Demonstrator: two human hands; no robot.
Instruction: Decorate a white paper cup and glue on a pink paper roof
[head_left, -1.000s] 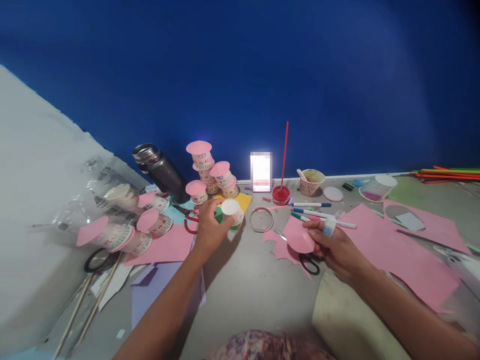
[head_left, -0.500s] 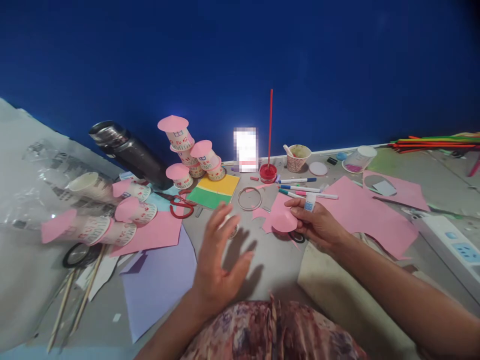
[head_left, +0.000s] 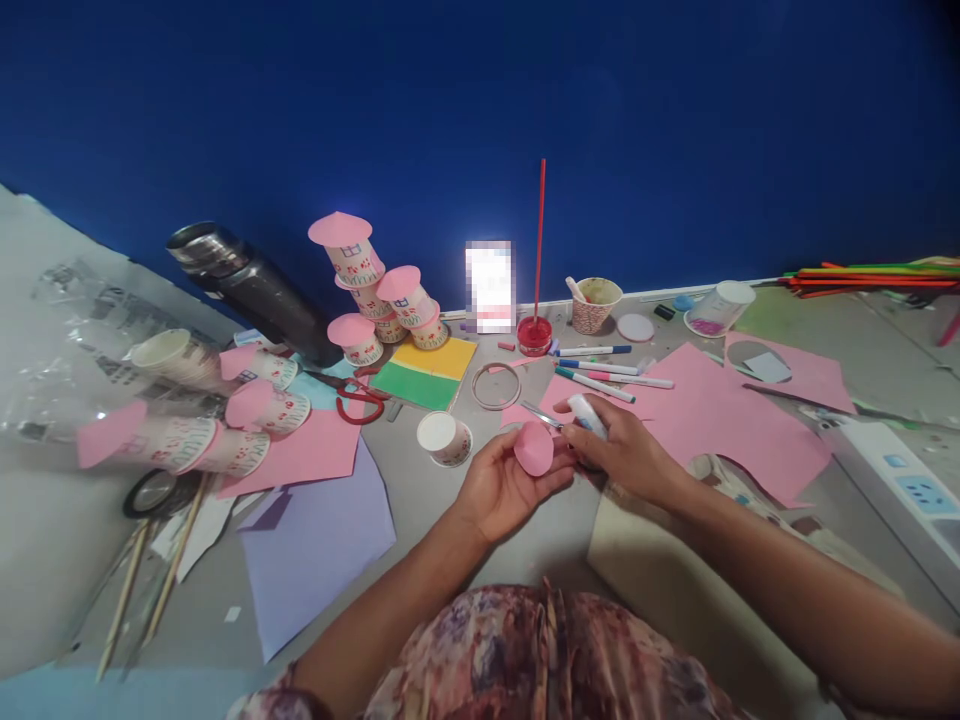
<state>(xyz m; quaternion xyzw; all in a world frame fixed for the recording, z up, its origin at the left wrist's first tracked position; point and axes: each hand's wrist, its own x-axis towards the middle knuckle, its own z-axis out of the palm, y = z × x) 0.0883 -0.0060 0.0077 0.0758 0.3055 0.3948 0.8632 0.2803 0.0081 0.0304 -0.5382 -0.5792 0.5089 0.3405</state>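
Observation:
A small pink paper cone (head_left: pixel 533 449) rests in my left hand (head_left: pixel 499 490), between the thumb and the curled fingers. My right hand (head_left: pixel 622 440) is closed round a small white glue tube (head_left: pixel 587 415), close beside the left fingertips. The blades of a pair of scissors (head_left: pixel 541 414) show just past my right fingers; their handles are hidden, and I cannot tell whether the hand touches them. To the left of my hands a white paper cup (head_left: pixel 444 438) stands on the table.
Decorated paper cups with pink cone roofs (head_left: pixel 349 262) are stacked at the back left, near a black flask (head_left: pixel 255 290). Red-handled scissors (head_left: pixel 361 402), markers (head_left: pixel 600 368), pink paper (head_left: pixel 694 425) and a power strip (head_left: pixel 900 475) lie around. A red stick (head_left: pixel 540 240) stands upright at the back.
The pink cone has passed from my right hand to my left. My left hand has moved right and closed on it, uncovering the white cup. The glue tube stays in my right hand.

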